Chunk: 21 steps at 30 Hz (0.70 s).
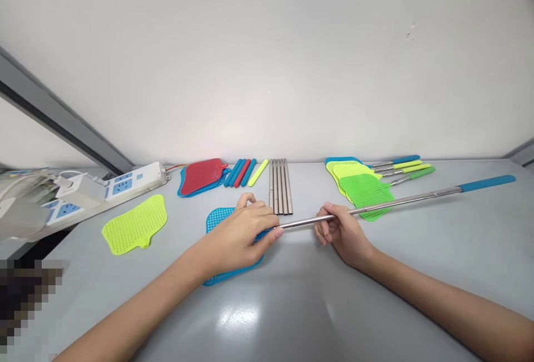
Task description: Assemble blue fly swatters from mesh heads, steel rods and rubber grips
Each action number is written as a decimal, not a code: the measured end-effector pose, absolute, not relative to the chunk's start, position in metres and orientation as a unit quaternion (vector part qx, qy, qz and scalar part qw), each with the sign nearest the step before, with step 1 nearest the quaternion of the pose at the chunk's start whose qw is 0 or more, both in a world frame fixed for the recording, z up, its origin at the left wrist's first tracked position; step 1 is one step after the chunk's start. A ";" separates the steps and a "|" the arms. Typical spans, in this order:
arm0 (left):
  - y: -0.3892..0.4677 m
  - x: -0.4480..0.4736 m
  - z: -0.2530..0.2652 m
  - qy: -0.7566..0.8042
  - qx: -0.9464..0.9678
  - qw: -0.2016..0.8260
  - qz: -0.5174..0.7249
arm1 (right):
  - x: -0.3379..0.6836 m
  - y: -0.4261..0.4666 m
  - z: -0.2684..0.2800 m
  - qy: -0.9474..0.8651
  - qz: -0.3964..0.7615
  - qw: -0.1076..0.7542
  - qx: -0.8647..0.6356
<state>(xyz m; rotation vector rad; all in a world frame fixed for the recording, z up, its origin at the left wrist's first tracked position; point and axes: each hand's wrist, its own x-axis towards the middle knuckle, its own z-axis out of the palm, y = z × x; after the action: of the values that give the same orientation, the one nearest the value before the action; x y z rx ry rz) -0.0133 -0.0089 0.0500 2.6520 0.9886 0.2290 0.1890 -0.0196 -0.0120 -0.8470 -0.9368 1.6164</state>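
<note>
A telescopic metal rod (400, 201) with a blue grip (488, 183) slants across the table, drawn out long. Its thin end meets the neck of a blue fly swatter head (219, 218). My left hand (240, 234) lies over that head, thumb and fingers closed round the neck where the rod meets it; the joint itself is hidden. My right hand (344, 234) holds the middle of the rod between thumb and curled fingers. Beyond the rod lie assembled fly swatters with a green head (369, 192) on top and short metal shafts.
Several metal tubes (281, 187) stand in a row near the wall, beside coloured grips (246, 173). Left of them are stacked red (203, 177) and blue swatter heads. A yellow head (136, 226) lies at the left, near a power strip (120, 187) with plugs.
</note>
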 end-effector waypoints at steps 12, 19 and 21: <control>-0.006 -0.017 0.053 0.329 0.935 0.123 0.053 | 0.191 -0.021 -0.011 -0.402 0.678 0.521 -0.328; -0.006 -0.018 0.053 0.321 0.936 0.135 0.053 | 0.191 -0.022 -0.011 -0.406 0.670 0.523 -0.337; -0.006 -0.018 0.053 0.325 0.934 0.136 0.060 | 0.191 -0.022 -0.012 -0.409 0.668 0.520 -0.339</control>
<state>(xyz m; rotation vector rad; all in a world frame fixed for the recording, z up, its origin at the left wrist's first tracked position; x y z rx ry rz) -0.0176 -0.0060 0.0529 2.7034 0.9415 0.1728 0.1914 -0.0220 -0.0122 -0.8132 -0.9803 1.6024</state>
